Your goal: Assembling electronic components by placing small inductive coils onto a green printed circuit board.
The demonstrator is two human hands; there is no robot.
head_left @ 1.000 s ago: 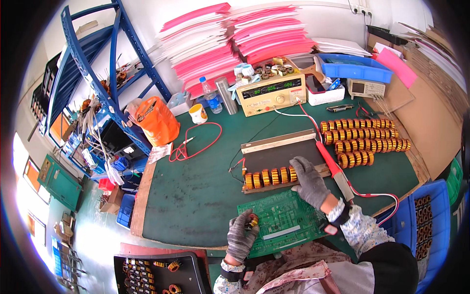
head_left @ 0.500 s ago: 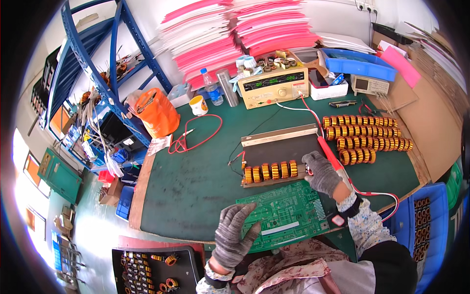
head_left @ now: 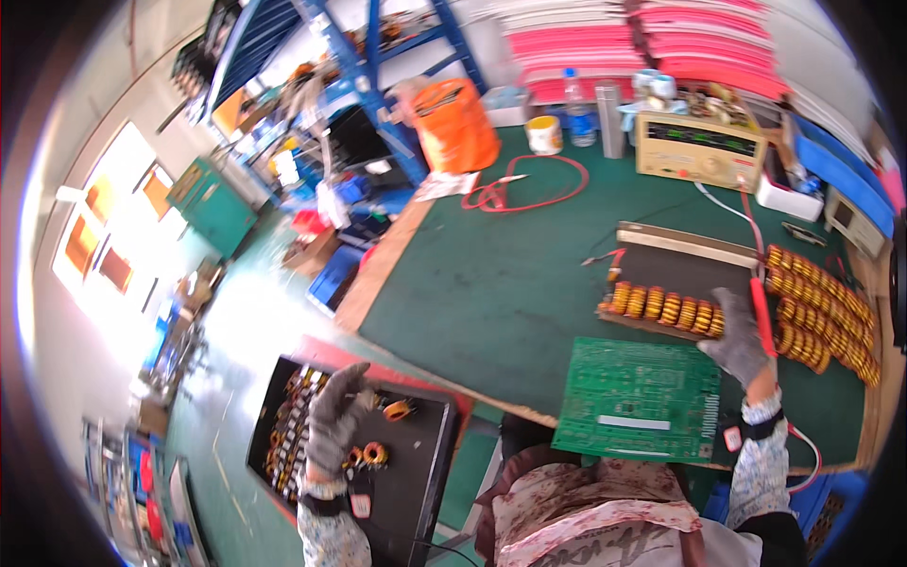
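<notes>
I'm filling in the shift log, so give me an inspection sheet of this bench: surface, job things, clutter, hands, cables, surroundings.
Surface: green table with wooden edge.
Job things: coils in a row along the near side of the frame; board at the table's near edge; more coils in the black tray.
Clutter: bag, cup, bottle and flask toward the back.
Hands: left hand over the tray, grip unclear; right hand by the row's right end, contact unclear.
Cables: red lead looped on the table; red probe beside the right hand.
Surroundings: blue shelf, green cabinet, pink sheets.
</notes>
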